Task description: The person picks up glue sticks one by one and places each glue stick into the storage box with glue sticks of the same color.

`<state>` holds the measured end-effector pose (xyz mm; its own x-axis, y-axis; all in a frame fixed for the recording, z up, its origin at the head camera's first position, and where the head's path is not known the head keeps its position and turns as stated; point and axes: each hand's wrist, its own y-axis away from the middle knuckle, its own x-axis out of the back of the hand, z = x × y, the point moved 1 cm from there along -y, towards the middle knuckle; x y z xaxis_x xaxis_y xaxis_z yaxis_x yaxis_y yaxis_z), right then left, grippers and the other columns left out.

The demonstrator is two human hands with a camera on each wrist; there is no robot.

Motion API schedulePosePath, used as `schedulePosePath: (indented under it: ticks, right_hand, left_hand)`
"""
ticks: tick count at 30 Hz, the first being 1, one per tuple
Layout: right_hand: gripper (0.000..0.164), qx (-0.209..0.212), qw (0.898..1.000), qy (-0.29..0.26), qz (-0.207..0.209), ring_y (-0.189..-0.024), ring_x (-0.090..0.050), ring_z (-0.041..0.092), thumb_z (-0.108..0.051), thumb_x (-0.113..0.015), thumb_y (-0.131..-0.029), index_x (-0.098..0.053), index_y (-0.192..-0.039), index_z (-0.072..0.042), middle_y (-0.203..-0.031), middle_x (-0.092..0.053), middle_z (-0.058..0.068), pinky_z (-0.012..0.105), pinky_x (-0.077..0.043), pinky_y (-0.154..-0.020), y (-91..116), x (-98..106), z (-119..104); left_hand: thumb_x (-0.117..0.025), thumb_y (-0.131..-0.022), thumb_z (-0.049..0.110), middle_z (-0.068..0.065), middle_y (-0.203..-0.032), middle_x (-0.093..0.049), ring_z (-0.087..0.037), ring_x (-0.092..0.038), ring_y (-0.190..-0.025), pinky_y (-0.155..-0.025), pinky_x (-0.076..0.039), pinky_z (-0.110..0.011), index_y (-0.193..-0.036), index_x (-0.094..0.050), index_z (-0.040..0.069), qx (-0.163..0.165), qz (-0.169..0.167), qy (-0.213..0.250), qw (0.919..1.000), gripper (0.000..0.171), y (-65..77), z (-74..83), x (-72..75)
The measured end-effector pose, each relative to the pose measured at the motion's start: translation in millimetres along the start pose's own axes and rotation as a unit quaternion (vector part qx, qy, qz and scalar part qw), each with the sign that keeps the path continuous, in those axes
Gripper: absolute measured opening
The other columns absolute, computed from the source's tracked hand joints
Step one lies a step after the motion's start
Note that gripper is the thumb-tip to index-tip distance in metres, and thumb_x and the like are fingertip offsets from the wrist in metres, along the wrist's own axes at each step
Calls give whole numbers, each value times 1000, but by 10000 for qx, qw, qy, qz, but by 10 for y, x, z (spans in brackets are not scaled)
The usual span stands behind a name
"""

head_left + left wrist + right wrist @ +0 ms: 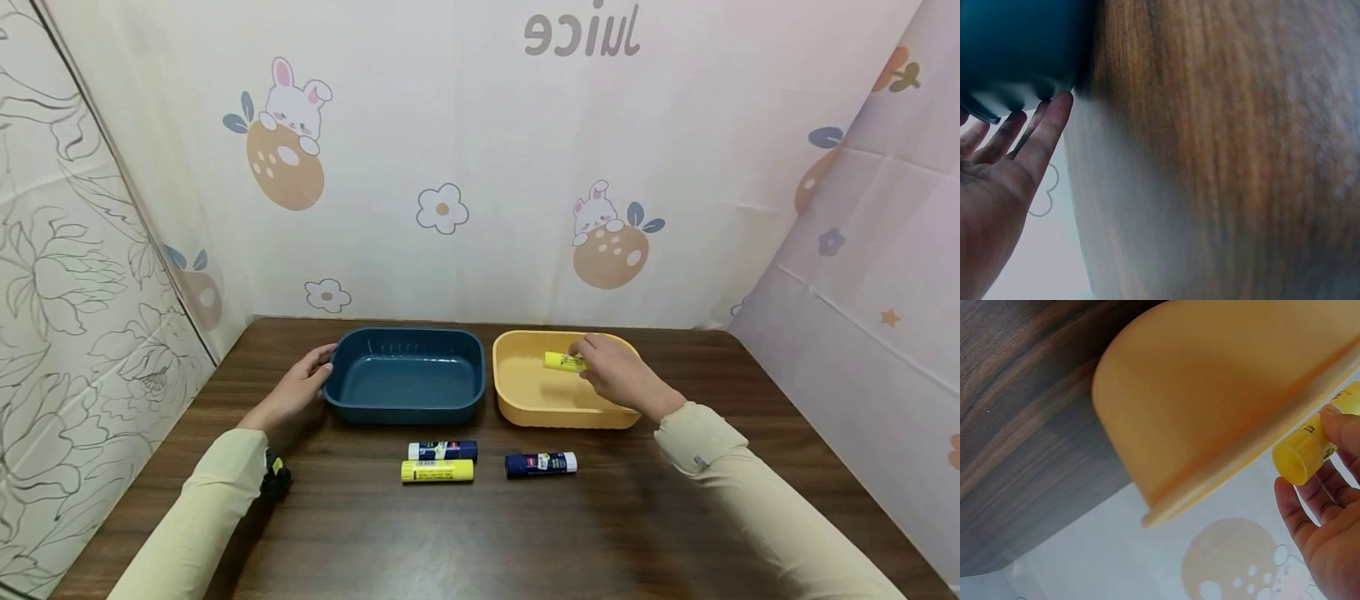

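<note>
My right hand (621, 373) pinches a yellow glue stick (562, 362) between thumb and fingers, over the inside of the yellow tray (567, 417). In the right wrist view the glue stick (1307, 450) shows above the tray's rim. At the far left, my left hand (298, 385) touches the outer side of the dark blue tray (405, 413). Its fingers (1047, 134) lie fairly straight against that wall in the left wrist view. In front of the trays lie a second yellow glue stick (438, 472) and two dark blue glue sticks with white ends, one left (450, 451) and one right (540, 464).
The two trays stand side by side towards the back of the dark wooden table (480, 533), a narrow gap between them. A patterned curtain (495, 275) hangs behind the table's back edge. A small black device (276, 477) is at my left wrist.
</note>
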<state>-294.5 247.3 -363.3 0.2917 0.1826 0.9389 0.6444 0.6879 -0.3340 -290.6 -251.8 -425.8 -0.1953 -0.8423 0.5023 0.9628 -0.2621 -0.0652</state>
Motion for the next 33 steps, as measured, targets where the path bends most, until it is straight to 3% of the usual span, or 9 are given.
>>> schedulePosePath:
  ticks: [10, 19, 24, 33]
  right_hand:
    - [33, -224, 9994, 211, -163, -85, -58, 29, 3, -80, -72, -60, -99, 2, -92, -59, 14, 43, -50, -77, 18, -174, 152]
    - [30, -257, 9990, 368, 45, -75, -57, 29, 3, -80, -70, -60, -91, 0, -82, -58, 11, 42, -49, -68, 46, -351, 280]
    - [27, -430, 9985, 286, -180, -76, -56, 30, 10, -73, -70, -59, -91, 1, -82, -57, 12, 44, -47, -69, 65, -415, 327]
    - [29, -892, 9934, -12, -726, -84, -57, 32, 10, -72, -73, -56, -96, 1, -91, -56, 15, 45, -48, -74, 84, -450, 363]
  left_hand:
    - [-34, -105, 17, -32, -143, -31, -46, -39, -124, -89, -48, -51, -148, -21, -2, -23, -32, 26, 10000, 49, 2, 5, -4]
    - [-35, -105, 20, -31, -144, -31, -45, -38, -125, -92, -45, -53, -149, -20, -1, 69, -44, 36, 10000, 51, 3, -8, 7]
    - [-34, -106, 21, -30, -144, -30, -45, -38, -126, -92, -44, -55, -150, -19, 0, 148, -53, 53, 9999, 51, 17, -5, 0]
    - [-34, -106, 23, -30, -146, -29, -45, -37, -127, -93, -44, -54, -150, -18, 1, 163, -44, 53, 9998, 52, 12, 16, 0]
